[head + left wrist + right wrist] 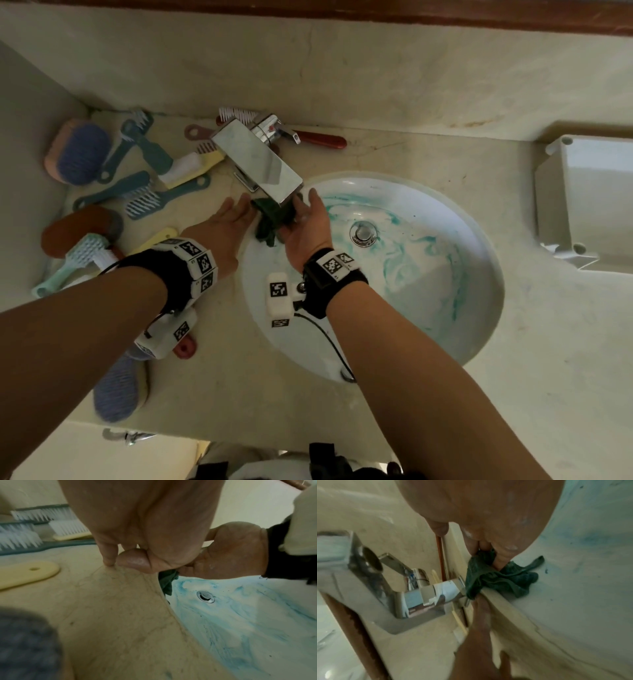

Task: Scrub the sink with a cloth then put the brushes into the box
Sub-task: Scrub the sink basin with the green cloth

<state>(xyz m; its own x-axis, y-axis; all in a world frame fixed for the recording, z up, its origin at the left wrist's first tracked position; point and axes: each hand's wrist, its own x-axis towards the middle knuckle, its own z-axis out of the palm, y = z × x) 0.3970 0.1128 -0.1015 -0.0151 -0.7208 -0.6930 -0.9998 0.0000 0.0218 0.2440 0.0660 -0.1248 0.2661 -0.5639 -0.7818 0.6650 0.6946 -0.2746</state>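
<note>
A dark green cloth (274, 219) lies bunched over the left rim of the white sink (428, 281), under the faucet spout. The basin is smeared with blue-green streaks. My right hand (305, 212) pinches the cloth (501, 580) between its fingers (498, 562). My left hand (245, 205) rests with straight fingers on the counter just left of the cloth, one fingertip at its edge. Several brushes (137, 192) lie on the counter to the left. The white box (589, 192) stands at the far right.
A chrome faucet (260, 161) overhangs the cloth and both hands. A red-handled brush (318, 138) lies behind it by the wall. Blue-grey scrubbers (116, 394) sit near the counter's front edge and back left. The drain (363, 233) is in mid-basin.
</note>
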